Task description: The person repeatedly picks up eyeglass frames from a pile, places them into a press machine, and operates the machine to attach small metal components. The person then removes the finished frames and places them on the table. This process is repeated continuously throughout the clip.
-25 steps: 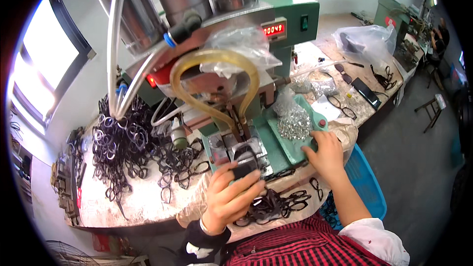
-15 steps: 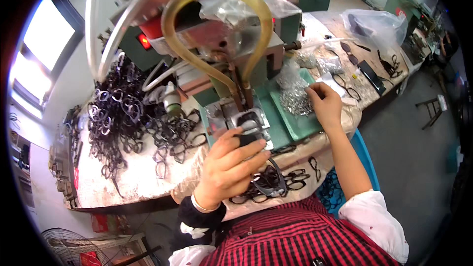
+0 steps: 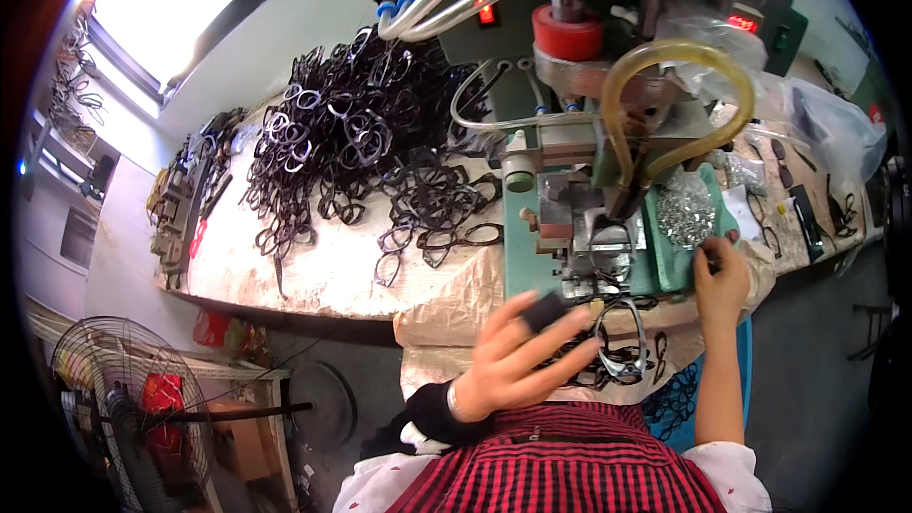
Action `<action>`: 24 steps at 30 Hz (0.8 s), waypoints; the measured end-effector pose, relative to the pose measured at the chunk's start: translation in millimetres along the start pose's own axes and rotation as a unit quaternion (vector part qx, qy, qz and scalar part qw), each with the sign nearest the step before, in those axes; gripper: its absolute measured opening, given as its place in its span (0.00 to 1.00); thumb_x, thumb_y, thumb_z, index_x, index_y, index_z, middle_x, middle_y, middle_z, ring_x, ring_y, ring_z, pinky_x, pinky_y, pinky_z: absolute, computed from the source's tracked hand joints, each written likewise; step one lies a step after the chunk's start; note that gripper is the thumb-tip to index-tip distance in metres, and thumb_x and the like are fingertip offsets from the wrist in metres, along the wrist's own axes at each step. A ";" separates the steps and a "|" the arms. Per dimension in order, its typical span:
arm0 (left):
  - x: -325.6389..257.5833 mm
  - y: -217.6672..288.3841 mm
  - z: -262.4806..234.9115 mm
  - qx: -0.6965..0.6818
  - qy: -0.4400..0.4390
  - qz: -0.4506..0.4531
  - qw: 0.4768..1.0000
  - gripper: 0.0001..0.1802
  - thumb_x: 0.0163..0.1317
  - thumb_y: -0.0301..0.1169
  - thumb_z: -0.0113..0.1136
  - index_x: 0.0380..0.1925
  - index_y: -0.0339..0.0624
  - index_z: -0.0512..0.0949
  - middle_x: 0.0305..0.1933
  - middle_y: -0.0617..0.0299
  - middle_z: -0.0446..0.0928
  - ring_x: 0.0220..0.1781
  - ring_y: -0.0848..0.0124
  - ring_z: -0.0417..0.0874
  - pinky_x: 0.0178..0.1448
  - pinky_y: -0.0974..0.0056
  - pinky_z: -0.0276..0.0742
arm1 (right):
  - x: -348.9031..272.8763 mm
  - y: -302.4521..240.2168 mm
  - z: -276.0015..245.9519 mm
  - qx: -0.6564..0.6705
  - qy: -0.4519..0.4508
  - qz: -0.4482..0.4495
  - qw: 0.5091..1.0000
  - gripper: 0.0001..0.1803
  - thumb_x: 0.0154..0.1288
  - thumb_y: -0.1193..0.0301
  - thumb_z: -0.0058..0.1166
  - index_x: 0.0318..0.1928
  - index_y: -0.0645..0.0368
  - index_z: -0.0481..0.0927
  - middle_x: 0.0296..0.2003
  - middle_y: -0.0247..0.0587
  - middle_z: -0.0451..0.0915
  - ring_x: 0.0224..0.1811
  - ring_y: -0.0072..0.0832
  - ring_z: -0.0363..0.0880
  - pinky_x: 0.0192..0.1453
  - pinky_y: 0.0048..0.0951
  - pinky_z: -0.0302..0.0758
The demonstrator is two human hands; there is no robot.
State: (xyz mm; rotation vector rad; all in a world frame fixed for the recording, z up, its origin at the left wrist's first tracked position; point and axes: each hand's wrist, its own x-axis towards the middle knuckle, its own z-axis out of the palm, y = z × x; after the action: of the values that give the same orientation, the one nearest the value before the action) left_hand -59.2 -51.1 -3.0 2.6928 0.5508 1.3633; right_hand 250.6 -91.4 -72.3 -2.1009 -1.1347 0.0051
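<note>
My left hand (image 3: 518,361) is in front of the green machine with its fingers apart, holding nothing; a black cover (image 3: 545,312) wraps one finger. Beside its fingertips, a grey eyeglass frame (image 3: 638,323) hangs at the near side of the machine's metal fixture (image 3: 581,271), one rim lying on the fixture. The press head's dark tip (image 3: 622,204) is just above. By the near right edge of the green tray (image 3: 673,271), my right hand (image 3: 724,285) has its thumb and fingers pinched together; what they hold, if anything, is too small to make out. Small shiny metal parts (image 3: 686,214) fill a clear bag in that tray.
A tall heap of black eyeglass frames (image 3: 351,114) covers the bench to the left. More dark frames (image 3: 622,361) lie at the near edge, above a blue bin (image 3: 679,408). A yellowish hose (image 3: 679,49) loops over the fixture. A wire fan (image 3: 119,408) stands lower left.
The view has turned to the left. My left hand has moved off the fixture and its fingers have spread. My right hand has come from the metal parts to the tray's near right edge.
</note>
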 end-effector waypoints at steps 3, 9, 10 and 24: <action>-4.1 -17.7 -45.6 0.110 0.202 -0.105 0.968 0.15 0.56 0.19 0.61 0.43 0.43 0.82 0.52 0.55 0.83 0.49 0.61 0.82 0.62 0.53 0.75 | -5.6 2.6 2.7 0.076 0.052 0.008 0.996 0.08 0.63 0.78 0.59 0.43 0.61 0.84 0.35 0.44 0.83 0.45 0.34 0.83 0.50 0.34 0.77; 28.4 -97.2 -72.7 0.261 0.013 -0.157 0.952 0.13 0.54 0.21 0.68 0.41 0.38 0.83 0.52 0.53 0.80 0.53 0.56 0.78 0.59 0.54 0.73 | 8.7 -15.7 8.6 0.103 0.037 -0.092 0.990 0.07 0.63 0.80 0.58 0.42 0.63 0.84 0.36 0.41 0.84 0.42 0.34 0.83 0.49 0.32 0.77; 20.6 -113.7 -57.1 0.276 -0.050 -0.157 0.947 0.14 0.53 0.23 0.69 0.41 0.39 0.83 0.53 0.54 0.79 0.55 0.55 0.77 0.59 0.53 0.73 | 9.2 -21.5 10.8 0.132 0.036 -0.074 0.988 0.07 0.62 0.80 0.58 0.42 0.63 0.84 0.36 0.41 0.84 0.41 0.33 0.83 0.50 0.32 0.77; -45.4 -158.2 4.4 0.249 -0.220 -0.141 0.933 0.07 0.46 0.27 0.68 0.29 0.45 0.86 0.62 0.51 0.78 0.60 0.50 0.75 0.64 0.51 0.71 | -13.2 -39.8 -25.6 0.171 0.068 -0.156 0.970 0.11 0.55 0.84 0.62 0.39 0.62 0.85 0.36 0.42 0.84 0.41 0.37 0.82 0.49 0.35 0.76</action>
State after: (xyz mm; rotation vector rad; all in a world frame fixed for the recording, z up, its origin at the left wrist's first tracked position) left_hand -125.0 81.2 -75.7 2.9839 1.3038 0.5675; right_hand 222.2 -102.9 -33.9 -1.5826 -1.2698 -0.0856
